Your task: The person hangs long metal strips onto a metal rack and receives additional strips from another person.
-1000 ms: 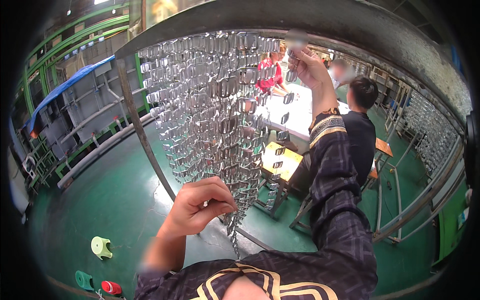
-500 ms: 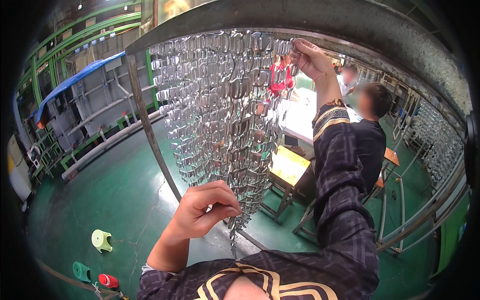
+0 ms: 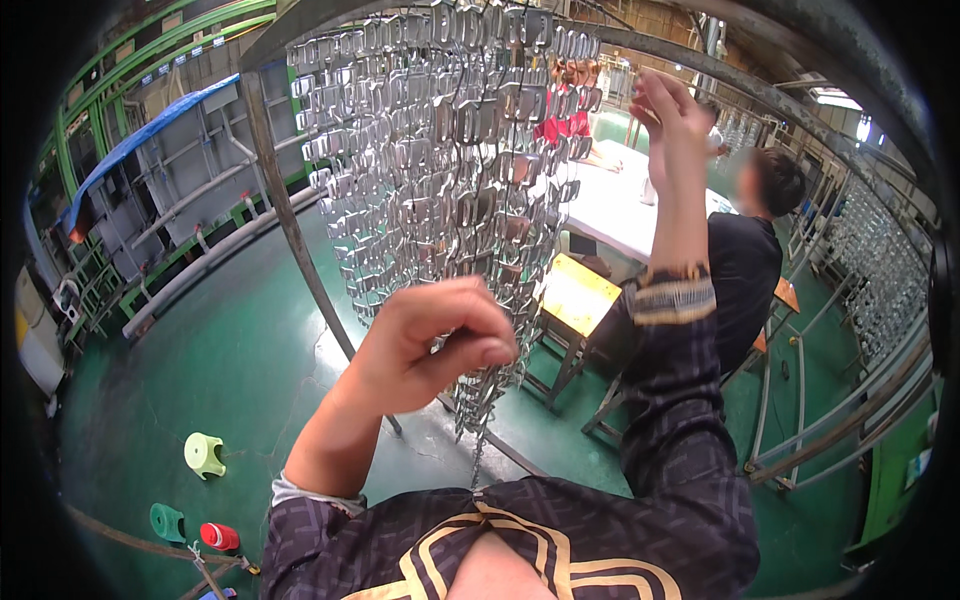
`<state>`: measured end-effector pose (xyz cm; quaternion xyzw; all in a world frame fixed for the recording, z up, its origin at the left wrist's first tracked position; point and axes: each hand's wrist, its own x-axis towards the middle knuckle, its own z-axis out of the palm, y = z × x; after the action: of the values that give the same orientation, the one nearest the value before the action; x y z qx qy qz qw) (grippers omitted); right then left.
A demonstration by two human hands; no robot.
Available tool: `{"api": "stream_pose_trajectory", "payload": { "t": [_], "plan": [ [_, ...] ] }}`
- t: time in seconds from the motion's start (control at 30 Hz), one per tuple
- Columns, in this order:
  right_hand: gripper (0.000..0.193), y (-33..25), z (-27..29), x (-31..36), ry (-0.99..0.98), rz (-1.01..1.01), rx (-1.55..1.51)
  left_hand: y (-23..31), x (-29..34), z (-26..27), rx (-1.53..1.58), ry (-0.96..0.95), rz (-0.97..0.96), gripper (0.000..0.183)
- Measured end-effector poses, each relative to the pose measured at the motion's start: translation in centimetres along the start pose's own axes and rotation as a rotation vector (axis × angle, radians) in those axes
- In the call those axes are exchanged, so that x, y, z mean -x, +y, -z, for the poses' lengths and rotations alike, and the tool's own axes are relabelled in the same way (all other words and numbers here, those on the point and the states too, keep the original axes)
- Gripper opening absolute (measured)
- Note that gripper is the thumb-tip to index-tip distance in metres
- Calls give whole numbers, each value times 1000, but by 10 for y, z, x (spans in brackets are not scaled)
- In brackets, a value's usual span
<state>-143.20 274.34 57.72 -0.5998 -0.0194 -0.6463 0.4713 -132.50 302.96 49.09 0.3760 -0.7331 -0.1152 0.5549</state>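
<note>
Rows of shiny metal buckles (image 3: 400,200) hang in strands from a dark metal frame (image 3: 262,130) in front of me. My left hand (image 3: 430,345) is in front of the lower strands, its thumb and curled fingers closed together. Whatever may be between its fingertips is too small to make out. To the right of the strands, my right hand (image 3: 675,110) is raised, apart from the buckles. Its fingers are bent and slightly blurred, with a gap between thumb and fingers, and nothing shows in them.
A person in dark clothes (image 3: 745,270) sits at the right by a white table (image 3: 625,215). A yellow-topped stool (image 3: 580,295) stands behind the strands. On the green floor at left are a pale stool (image 3: 205,455), a green stool (image 3: 167,522) and a red container (image 3: 219,537). More buckles (image 3: 880,270) hang far right.
My right hand has let go of the buckles at the top row and moved right. My left hand has risen from the strands' lower end. The view has tilted down slightly.
</note>
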Motion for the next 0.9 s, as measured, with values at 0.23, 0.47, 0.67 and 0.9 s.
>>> {"api": "stream_pose_trajectory", "payload": {
  "t": [0.23,0.47,0.67,0.9],
  "plan": [
    [33,-42,-2,124,-946,-241,-97,-5,-38,-5,30,-58,-15,5],
    [31,-47,0,150,-833,-613,-361,-8,-62,-16,216,-119,68,8],
    [20,-40,5,153,-618,-522,-407,-25,-70,-23,182,-42,19,12],
    [16,-17,39,113,-416,-376,-438,-14,-43,-25,50,235,23,33]
  ]
}}
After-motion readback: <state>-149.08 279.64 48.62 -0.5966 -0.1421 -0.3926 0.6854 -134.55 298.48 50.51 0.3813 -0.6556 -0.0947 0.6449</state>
